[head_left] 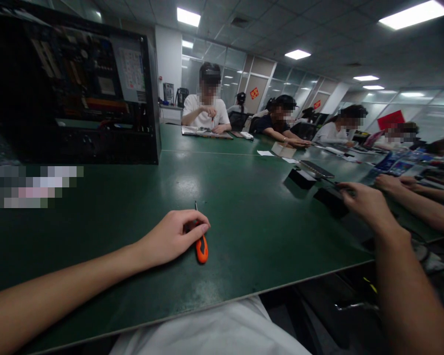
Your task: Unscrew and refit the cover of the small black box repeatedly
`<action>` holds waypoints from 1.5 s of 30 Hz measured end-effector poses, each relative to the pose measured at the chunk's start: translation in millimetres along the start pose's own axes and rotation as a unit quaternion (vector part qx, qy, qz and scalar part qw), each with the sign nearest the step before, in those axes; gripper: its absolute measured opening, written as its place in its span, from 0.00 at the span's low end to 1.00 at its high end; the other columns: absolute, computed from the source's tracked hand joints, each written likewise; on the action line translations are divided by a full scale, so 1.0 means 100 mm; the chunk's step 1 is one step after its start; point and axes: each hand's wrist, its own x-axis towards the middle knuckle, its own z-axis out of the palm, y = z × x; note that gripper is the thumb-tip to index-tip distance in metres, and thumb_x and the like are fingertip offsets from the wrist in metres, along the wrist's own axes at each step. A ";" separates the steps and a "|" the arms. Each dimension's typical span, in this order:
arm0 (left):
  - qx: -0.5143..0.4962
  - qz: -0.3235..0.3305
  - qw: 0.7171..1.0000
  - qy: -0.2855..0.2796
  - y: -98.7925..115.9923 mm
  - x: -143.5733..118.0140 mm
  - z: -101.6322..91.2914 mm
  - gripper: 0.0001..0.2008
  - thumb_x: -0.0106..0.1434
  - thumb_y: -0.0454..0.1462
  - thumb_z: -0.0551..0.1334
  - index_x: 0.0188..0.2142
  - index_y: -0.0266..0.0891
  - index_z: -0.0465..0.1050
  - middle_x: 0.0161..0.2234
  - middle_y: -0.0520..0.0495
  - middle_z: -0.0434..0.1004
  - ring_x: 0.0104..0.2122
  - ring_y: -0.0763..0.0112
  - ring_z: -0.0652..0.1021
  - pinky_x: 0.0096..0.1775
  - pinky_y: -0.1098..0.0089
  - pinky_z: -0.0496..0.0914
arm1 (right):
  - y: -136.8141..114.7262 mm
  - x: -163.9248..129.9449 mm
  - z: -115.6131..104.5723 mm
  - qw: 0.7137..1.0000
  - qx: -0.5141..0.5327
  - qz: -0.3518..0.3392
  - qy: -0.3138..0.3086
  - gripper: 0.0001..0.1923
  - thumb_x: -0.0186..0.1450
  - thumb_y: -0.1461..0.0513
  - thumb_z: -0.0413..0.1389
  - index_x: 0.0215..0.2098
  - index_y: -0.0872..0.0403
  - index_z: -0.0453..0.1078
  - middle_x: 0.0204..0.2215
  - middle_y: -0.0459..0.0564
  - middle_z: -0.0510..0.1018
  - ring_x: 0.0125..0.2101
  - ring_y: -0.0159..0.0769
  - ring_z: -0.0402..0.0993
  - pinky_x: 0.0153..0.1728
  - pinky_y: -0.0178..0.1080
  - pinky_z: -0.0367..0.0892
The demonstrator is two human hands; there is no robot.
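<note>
My left hand (175,236) lies on the green table (244,207), its fingers curled over an orange-handled screwdriver (201,246) whose thin shaft points away from me. My right hand (366,202) reaches out to the right, fingers on a small black box (331,198) at the table's right side. A second black box (300,176) stands just behind it.
An open black computer case (85,88) stands at the back left, its circuit board showing. Several people sit along the far and right sides with devices and papers. Another person's forearms (422,197) rest on the table beyond my right hand. The near table edge runs diagonally in front of me.
</note>
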 end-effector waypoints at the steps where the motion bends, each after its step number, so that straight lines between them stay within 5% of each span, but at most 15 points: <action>1: 0.000 0.000 1.000 -0.001 0.00 0.00 0.00 0.13 0.69 0.43 0.60 0.39 0.38 0.80 0.31 0.48 0.80 0.28 0.69 0.75 0.31 0.72 0.67 | 0.00 0.06 -0.05 1.000 0.006 -0.001 -0.002 0.21 0.69 0.63 0.50 0.55 0.65 0.75 0.52 0.66 0.78 0.49 0.48 0.76 0.47 0.40 0.65; 8: 0.014 0.002 1.000 -0.006 -0.01 0.00 -0.01 0.14 0.69 0.44 0.59 0.40 0.38 0.80 0.33 0.47 0.81 0.30 0.68 0.76 0.33 0.70 0.67 | -0.04 0.39 -0.20 0.994 0.064 -0.053 -0.070 0.10 0.65 0.63 0.59 0.40 0.59 0.80 0.42 0.60 0.83 0.40 0.42 0.76 0.42 0.37 0.63; 17: 0.009 0.004 1.000 -0.010 -0.01 -0.01 0.00 0.15 0.70 0.44 0.59 0.41 0.38 0.80 0.34 0.47 0.82 0.31 0.67 0.77 0.34 0.70 0.68 | -0.06 0.38 -0.03 0.991 0.111 -0.049 -0.053 0.20 0.71 0.56 0.48 0.30 0.57 0.76 0.27 0.54 0.77 0.29 0.37 0.69 0.36 0.38 0.59; 23: 0.023 -0.003 1.000 -0.021 0.01 -0.01 -0.02 0.16 0.70 0.45 0.58 0.41 0.38 0.80 0.35 0.47 0.81 0.32 0.67 0.77 0.35 0.69 0.67 | -0.04 0.46 0.14 0.989 0.126 -0.065 -0.032 0.15 0.69 0.59 0.49 0.29 0.55 0.72 0.31 0.56 0.78 0.32 0.39 0.71 0.37 0.38 0.60; 37: 0.016 0.016 1.000 -0.021 -0.02 -0.01 -0.01 0.14 0.70 0.43 0.58 0.41 0.37 0.80 0.35 0.47 0.81 0.32 0.68 0.77 0.35 0.70 0.68 | -0.07 0.37 0.06 0.972 0.184 -0.127 -0.073 0.18 0.70 0.53 0.51 0.24 0.50 0.63 0.21 0.45 0.65 0.25 0.34 0.61 0.33 0.39 0.54; 45: 0.009 0.022 1.000 -0.014 -0.04 -0.01 0.00 0.14 0.70 0.44 0.59 0.40 0.38 0.80 0.34 0.48 0.82 0.31 0.69 0.77 0.34 0.70 0.68 | -0.03 0.30 0.03 0.973 0.223 -0.049 -0.041 0.21 0.72 0.52 0.47 0.30 0.54 0.72 0.29 0.52 0.76 0.30 0.36 0.70 0.36 0.38 0.61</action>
